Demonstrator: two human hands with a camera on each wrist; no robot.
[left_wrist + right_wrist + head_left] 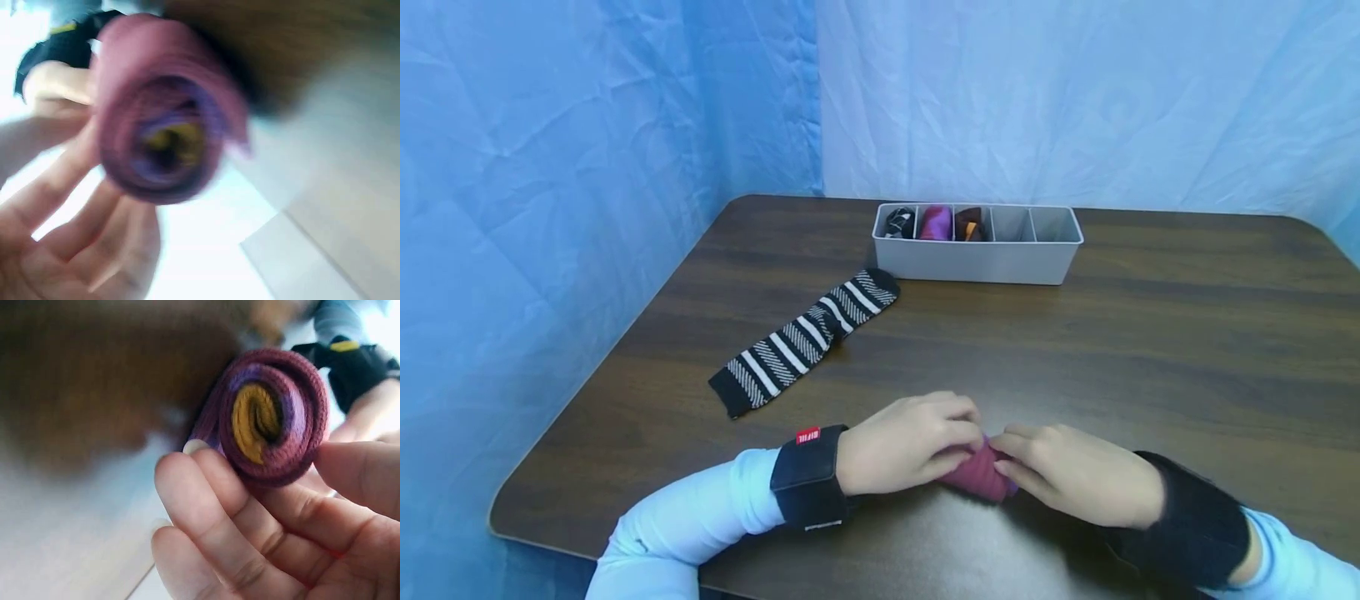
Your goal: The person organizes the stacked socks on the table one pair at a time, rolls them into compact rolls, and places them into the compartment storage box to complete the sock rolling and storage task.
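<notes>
A maroon sock [977, 475], rolled into a tight cylinder, lies at the table's near side between both hands. Its spiral end in the right wrist view shows purple and mustard-yellow layers [250, 425]. The left hand [912, 443] grips the roll's left end with bent fingers. At the other end, the right hand [1075, 471] holds it between thumb and fingers. The left wrist view is blurred, though the roll [156, 50] and its hollow end show. Farther off, a black-and-white striped sock [790, 346] lies flat and slanted on the table.
A grey divided box [977, 262] stands at the table's back. Its three left compartments hold a black-and-white bundle [899, 222], a purple bundle [936, 223] and a dark brown one with orange [972, 225]. Blue sheets [625, 167] hang behind and left of the brown table [1187, 358].
</notes>
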